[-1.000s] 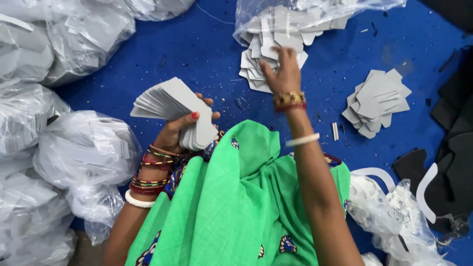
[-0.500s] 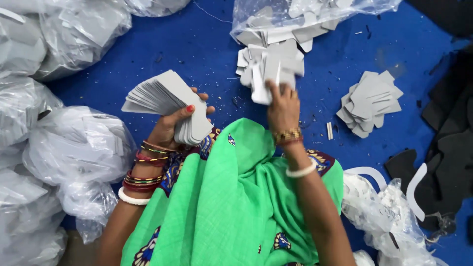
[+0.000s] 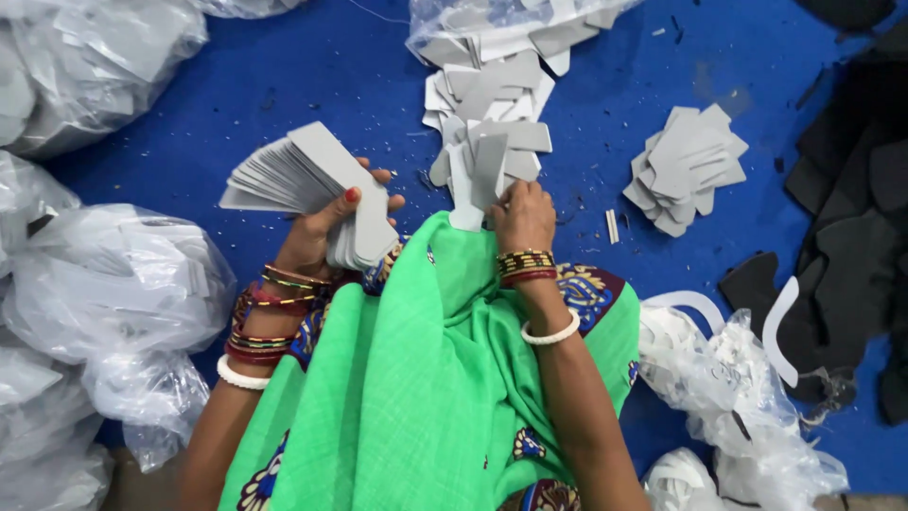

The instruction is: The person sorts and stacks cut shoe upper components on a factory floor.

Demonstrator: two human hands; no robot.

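My left hand [image 3: 326,230] grips a fanned stack of grey cut pieces [image 3: 303,185], held up over a blue floor mat [image 3: 312,85]. My right hand [image 3: 523,216] is closed on a few more grey pieces [image 3: 478,168], lifted just off a loose pile of grey pieces [image 3: 492,80] that spills from a clear plastic bag at the top. Bangles ring both wrists. A bright green cloth [image 3: 416,378] covers my lap between the arms.
A smaller heap of grey pieces [image 3: 689,168] lies to the right. Black foam scraps [image 3: 851,218] sit at the far right. Clear plastic bags of white and grey pieces [image 3: 104,284] crowd the left side, and another bag [image 3: 738,397] lies lower right.
My right hand has drawn back from the pile toward my lap, now holding a few grey pieces. The left hand's stack has stayed about where it was.
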